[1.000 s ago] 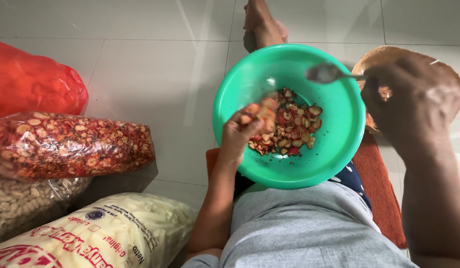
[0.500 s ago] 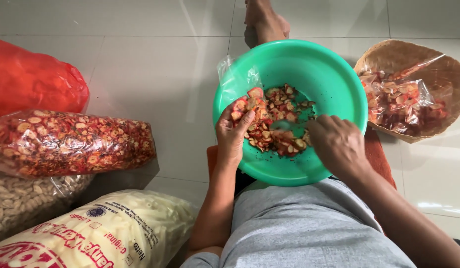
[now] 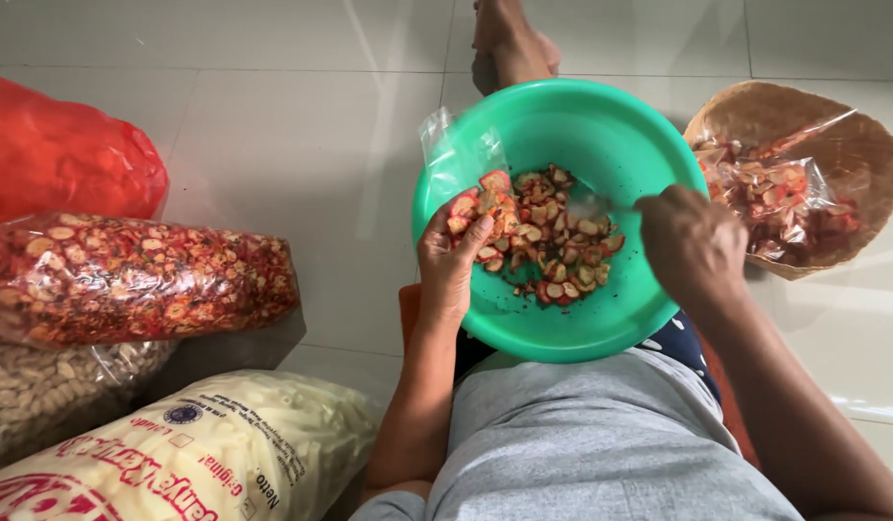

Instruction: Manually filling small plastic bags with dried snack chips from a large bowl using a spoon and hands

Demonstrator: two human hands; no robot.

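Tiled floor (image 3: pixel 302 145) bears four large snack sacks at left; the nearest is a white sack (image 3: pixel 196 453); green basin (image 3: pixel 601 125) rests on the lap, holding red-edged chips (image 3: pixel 553 241); woven basket (image 3: pixel 852 145) lies just right; left hand (image 3: pixel 451 265) pinches a small clear bag (image 3: pixel 461 159) with chips at the basin rim, fingers curled; right hand (image 3: pixel 692 241) is closed around a spoon (image 3: pixel 591 205) in the chips.

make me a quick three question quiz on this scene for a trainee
1. True or false: the green bowl sits on the person's lap.
2. What does the left hand hold at the bowl's rim? A) a small clear bag B) a knife C) a lid
3. Fill in: the right hand holds a ____ over the red snack chips.

Key: 1 true; 2 A, the small clear bag; 3 spoon.
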